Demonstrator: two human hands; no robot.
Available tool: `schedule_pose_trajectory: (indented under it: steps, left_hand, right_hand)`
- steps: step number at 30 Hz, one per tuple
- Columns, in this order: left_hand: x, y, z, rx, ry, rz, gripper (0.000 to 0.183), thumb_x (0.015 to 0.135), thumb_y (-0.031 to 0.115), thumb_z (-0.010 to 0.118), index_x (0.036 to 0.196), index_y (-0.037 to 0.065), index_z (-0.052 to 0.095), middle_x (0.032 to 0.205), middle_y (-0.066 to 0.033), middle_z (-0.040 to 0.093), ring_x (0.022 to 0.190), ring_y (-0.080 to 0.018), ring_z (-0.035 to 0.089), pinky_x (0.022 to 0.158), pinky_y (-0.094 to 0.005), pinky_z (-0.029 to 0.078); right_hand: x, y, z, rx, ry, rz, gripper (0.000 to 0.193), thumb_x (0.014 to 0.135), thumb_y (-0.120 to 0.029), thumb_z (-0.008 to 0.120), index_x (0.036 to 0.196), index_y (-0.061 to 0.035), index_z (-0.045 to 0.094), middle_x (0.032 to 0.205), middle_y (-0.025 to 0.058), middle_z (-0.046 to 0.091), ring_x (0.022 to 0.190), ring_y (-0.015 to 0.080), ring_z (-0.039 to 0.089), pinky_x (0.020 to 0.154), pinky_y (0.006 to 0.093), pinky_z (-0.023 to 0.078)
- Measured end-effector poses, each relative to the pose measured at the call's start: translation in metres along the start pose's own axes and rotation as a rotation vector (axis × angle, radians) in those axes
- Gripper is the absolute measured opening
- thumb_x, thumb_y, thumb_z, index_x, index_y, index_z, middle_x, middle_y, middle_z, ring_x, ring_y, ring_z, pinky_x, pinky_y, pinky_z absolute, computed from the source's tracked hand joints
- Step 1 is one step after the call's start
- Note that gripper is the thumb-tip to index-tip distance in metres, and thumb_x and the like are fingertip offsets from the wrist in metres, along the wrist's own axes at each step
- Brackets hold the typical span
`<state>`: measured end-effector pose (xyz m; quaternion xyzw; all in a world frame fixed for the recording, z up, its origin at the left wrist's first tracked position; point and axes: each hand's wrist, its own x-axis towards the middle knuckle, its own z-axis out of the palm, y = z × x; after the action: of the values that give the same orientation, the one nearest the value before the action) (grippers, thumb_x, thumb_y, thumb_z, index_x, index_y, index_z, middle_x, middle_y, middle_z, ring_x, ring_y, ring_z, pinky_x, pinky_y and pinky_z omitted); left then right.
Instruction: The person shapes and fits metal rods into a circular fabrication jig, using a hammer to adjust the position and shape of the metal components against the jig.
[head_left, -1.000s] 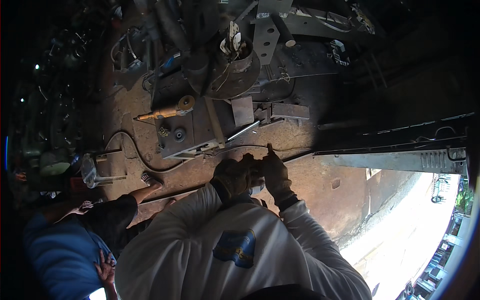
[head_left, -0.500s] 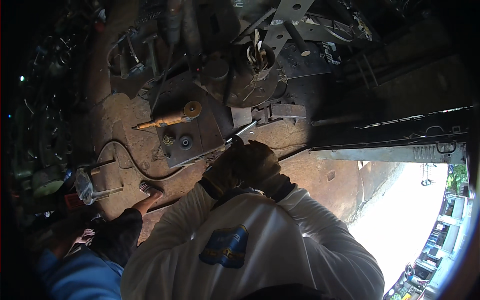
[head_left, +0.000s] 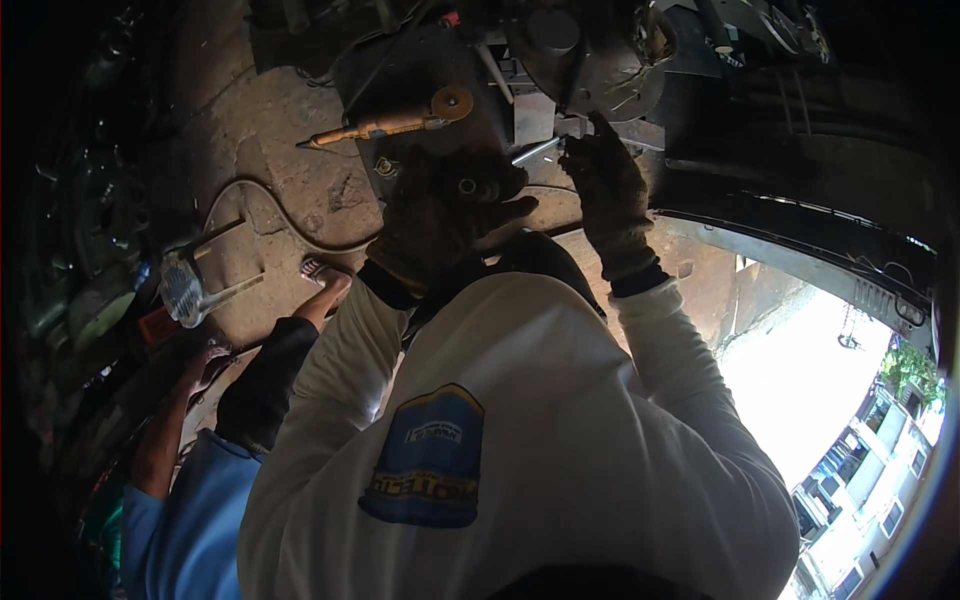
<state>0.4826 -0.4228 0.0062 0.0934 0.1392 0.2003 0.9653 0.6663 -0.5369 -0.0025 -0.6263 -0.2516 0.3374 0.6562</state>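
Note:
Both my hands wear dark, soiled work gloves. My left hand [head_left: 435,215] is over the near edge of a dark metal plate, its fingers curved around a round metal piece with a pale ring [head_left: 467,186] on it. The shade hides most of the grip. My right hand [head_left: 608,185] is raised apart from the left, fingers extended and nothing seen in them. Close to its fingertips lies a shiny metal rod [head_left: 536,152]. Beyond the left hand, a yellow angle grinder [head_left: 395,127] with an orange disc rests on the plate, near a small yellowish coil [head_left: 386,168].
A heavy round metal base [head_left: 575,75] stands beyond my hands. A hose [head_left: 285,215] curves over the floor on the left, near a metal stool-like frame [head_left: 185,290]. A person in blue [head_left: 205,500] sits close at my left. Long dark beams [head_left: 780,190] fill the right.
My view has shifted, so the floor things sit higher in it. My hands, together before, have parted. The round piece from the plate is now in my left hand.

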Motion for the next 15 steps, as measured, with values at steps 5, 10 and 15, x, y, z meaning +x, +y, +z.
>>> schedule_pose_trajectory:
  steps: [5,10,15]
  left_hand:
    - [-0.008,0.009,-0.016,-0.048,-0.055,0.047,0.064,0.098,0.059,0.045,0.124,0.002,0.058,0.109,-0.0117,0.063,0.118,-0.0318,0.057,0.105,-0.0596,0.045]
    - [-0.016,0.011,-0.011,0.063,-0.024,0.011,0.05,0.102,0.05,0.043,0.133,0.013,0.056,0.12,-0.0024,0.064,0.125,-0.0257,0.055,0.111,-0.0586,0.036]
    - [-0.04,0.017,-0.042,0.261,0.255,-0.003,0.037,0.101,0.037,0.055,0.132,0.017,0.057,0.123,0.0003,0.063,0.12,-0.0197,0.058,0.104,-0.0515,0.044]
  right_hand:
    - [-0.002,-0.002,0.008,-0.604,-0.143,-0.335,0.05,0.084,-0.004,0.073,0.131,-0.0008,0.058,0.113,0.0133,0.069,0.105,0.0231,0.068,0.09,0.0335,0.055]
    - [0.01,-0.037,0.02,-0.657,-0.229,-0.481,0.052,0.08,-0.006,0.072,0.13,-0.0007,0.059,0.117,0.0177,0.068,0.104,0.0282,0.068,0.087,0.036,0.055]
    - [0.105,-0.102,-0.022,-1.077,0.28,-0.719,0.058,0.081,-0.028,0.076,0.13,-0.0037,0.056,0.114,0.0191,0.069,0.106,0.0325,0.067,0.089,0.0408,0.054]
